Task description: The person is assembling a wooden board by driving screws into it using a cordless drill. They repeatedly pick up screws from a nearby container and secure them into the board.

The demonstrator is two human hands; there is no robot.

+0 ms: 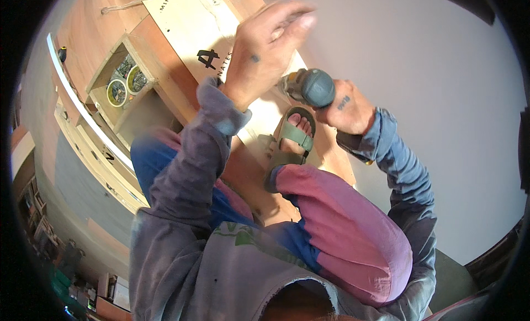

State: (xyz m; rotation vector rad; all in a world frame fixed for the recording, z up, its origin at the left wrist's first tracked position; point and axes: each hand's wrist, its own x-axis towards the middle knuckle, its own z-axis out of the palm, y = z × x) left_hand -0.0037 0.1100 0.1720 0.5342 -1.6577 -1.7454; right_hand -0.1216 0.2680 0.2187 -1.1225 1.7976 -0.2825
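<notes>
My right hand is wrapped round the handle of a cordless drill, whose rounded dark teal back end faces up at me. The drill's front is mostly hidden behind its own body and points toward the printed pale board. My left hand is raised to the left of the drill and higher up. Its thumb and fingers are drawn together, slightly blurred. Anything between them is too small to make out.
A sandalled foot rests on the wood just below the drill. To the left sits an open wooden box with round tubs of small hardware. A white wall rises at the right. A long white curved-looking strip runs along the left.
</notes>
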